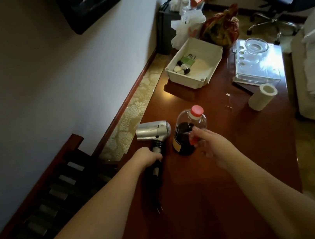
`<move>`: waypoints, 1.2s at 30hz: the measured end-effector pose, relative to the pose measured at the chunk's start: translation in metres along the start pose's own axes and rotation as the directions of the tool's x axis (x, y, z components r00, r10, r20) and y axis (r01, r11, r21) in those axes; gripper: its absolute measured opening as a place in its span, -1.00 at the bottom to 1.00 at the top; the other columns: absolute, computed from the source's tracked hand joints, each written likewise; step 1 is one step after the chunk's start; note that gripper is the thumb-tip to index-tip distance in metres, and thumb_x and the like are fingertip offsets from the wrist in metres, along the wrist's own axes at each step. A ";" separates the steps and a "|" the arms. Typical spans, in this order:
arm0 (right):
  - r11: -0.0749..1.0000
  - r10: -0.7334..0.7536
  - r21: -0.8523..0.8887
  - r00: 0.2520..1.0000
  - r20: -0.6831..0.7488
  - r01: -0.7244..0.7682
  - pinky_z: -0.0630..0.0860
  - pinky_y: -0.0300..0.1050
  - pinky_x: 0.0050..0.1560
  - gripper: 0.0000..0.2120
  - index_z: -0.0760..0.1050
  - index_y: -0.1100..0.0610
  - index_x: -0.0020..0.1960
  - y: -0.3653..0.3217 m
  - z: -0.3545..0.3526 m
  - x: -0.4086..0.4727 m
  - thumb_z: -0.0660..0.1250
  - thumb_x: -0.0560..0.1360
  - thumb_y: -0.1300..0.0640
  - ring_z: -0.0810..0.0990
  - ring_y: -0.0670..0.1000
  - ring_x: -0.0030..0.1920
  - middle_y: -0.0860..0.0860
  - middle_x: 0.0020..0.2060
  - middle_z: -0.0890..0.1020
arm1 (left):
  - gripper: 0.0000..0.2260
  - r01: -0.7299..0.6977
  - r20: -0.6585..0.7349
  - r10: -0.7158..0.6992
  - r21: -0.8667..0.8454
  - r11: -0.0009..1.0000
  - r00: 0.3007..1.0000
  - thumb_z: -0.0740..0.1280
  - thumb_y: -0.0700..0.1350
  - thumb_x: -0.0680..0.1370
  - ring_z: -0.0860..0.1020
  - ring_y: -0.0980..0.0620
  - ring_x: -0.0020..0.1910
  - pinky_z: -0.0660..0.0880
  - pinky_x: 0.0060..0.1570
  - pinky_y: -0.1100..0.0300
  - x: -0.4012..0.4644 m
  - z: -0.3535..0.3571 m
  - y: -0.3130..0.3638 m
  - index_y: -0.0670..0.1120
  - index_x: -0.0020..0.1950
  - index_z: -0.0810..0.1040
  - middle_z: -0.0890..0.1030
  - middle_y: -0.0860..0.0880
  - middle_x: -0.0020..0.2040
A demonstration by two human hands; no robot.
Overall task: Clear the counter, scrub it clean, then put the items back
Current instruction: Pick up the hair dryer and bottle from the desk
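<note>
Nearest, the left hand [149, 157] curls its fingers round the black handle of the silver hair dryer [153, 133], which lies on the dark tabletop [240, 158] near its left edge. The right hand [210, 143] reaches to the cola bottle [190, 129] just beside the dryer, fingers loosely spread against its side. Farther off sit a white tray [195, 62] and a paper roll [262, 96].

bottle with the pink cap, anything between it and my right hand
Nothing visible. The right hand is already at the bottle, fingers against its near side. The hair dryer, held by the left hand, sits off to its left.
</note>
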State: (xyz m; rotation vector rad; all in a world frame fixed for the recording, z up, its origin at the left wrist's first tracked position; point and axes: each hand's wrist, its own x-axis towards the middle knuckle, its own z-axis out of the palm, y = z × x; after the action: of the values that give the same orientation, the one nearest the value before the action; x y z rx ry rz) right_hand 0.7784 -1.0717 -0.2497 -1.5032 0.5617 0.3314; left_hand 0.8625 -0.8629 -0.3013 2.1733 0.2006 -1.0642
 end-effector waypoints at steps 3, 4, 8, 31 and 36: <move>0.999 0.014 -0.029 0.999 0.029 -0.013 0.30 -0.03 -0.06 -0.64 0.60 0.10 0.04 0.012 -0.003 -0.015 0.29 0.49 -0.17 0.46 0.03 -0.10 -0.01 -0.10 0.60 | -0.57 0.029 0.002 -0.029 -0.009 1.000 1.000 0.43 -0.04 0.46 0.50 0.05 -0.16 0.42 -0.23 0.19 -0.013 0.014 -0.014 -0.18 0.26 0.48 0.52 -0.03 -0.06; 0.999 0.020 -0.028 0.999 0.041 -0.019 0.31 -0.03 -0.06 -0.61 0.58 0.13 0.09 0.017 -0.004 -0.021 0.29 0.49 -0.16 0.47 0.03 -0.10 -0.02 -0.11 0.61 | -0.53 0.041 0.002 -0.041 -0.008 0.999 0.999 0.43 -0.04 0.46 0.51 0.03 -0.11 0.45 -0.17 0.17 -0.021 0.019 -0.019 -0.18 0.30 0.45 0.52 -0.04 0.00; 0.999 0.036 -0.041 0.997 0.074 -0.033 0.32 -0.02 -0.05 -0.67 0.60 0.06 0.02 0.033 -0.008 -0.051 0.33 0.46 -0.17 0.47 0.04 -0.10 -0.03 -0.12 0.63 | -0.40 0.084 0.030 -0.082 -0.093 0.992 0.996 0.44 -0.08 0.50 0.49 -0.12 0.23 0.41 0.09 0.11 -0.058 0.036 -0.039 -0.18 0.47 0.30 0.48 -0.16 0.31; 0.952 -0.024 -0.285 0.954 0.299 0.113 0.41 -0.02 0.11 -0.71 0.58 0.06 0.03 0.065 0.078 -0.199 0.29 0.50 -0.14 0.52 0.00 -0.05 -0.02 -0.09 0.61 | -0.84 -0.067 -0.183 -0.167 -0.843 0.533 0.969 0.46 -0.21 0.47 0.62 -0.10 -0.25 0.54 -0.17 0.08 -0.302 0.074 -0.198 -0.24 0.00 0.62 0.66 -0.17 -0.22; 0.934 -0.019 -0.310 0.895 0.447 0.175 0.38 0.08 0.21 -0.59 0.64 0.07 0.05 0.067 0.162 -0.241 0.31 0.43 -0.23 0.50 0.07 -0.07 0.08 -0.06 0.65 | -0.93 -0.202 -0.307 -0.207 -0.889 0.412 0.929 0.43 -0.24 0.49 0.63 -0.04 -0.35 0.55 -0.34 0.16 -0.381 0.054 -0.261 -0.19 -0.04 0.64 0.66 -0.13 -0.28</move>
State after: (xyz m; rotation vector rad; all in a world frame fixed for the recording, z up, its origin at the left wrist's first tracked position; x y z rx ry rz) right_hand 0.5655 -0.8757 -0.1797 -1.7151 0.0635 0.6968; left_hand 0.4710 -0.6438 -0.1773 1.2672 0.7794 -0.3017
